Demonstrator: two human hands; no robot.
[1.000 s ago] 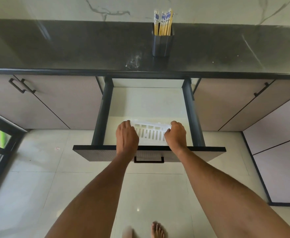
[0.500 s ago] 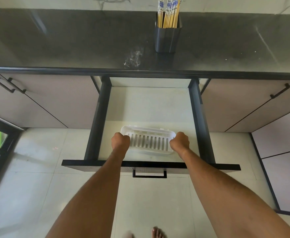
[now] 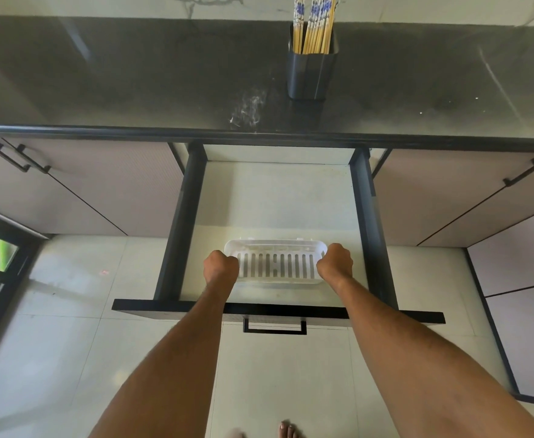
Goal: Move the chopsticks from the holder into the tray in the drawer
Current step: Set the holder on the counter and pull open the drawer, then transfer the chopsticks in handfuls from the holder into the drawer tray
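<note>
Several wooden chopsticks [image 3: 314, 26] with blue-patterned tops stand upright in a dark holder [image 3: 310, 74] on the black countertop [image 3: 133, 74]. Below it the drawer [image 3: 278, 197] is pulled open. A white slotted tray [image 3: 276, 263] lies flat on the drawer floor near the front. My left hand [image 3: 220, 266] grips the tray's left end with curled fingers. My right hand [image 3: 335, 262] grips its right end the same way. Nothing lies in the tray.
The drawer's dark front panel [image 3: 164, 306] with its handle [image 3: 275, 327] juts out toward me. Closed cabinet doors [image 3: 95, 188] flank the drawer on both sides. A glass door frame [image 3: 3, 267] stands at the left. My bare toes [image 3: 287, 431] show on the tiled floor.
Both hands set the tray down flat on the drawer floor and curled tighter around its ends. The view has shifted closer to the counter.
</note>
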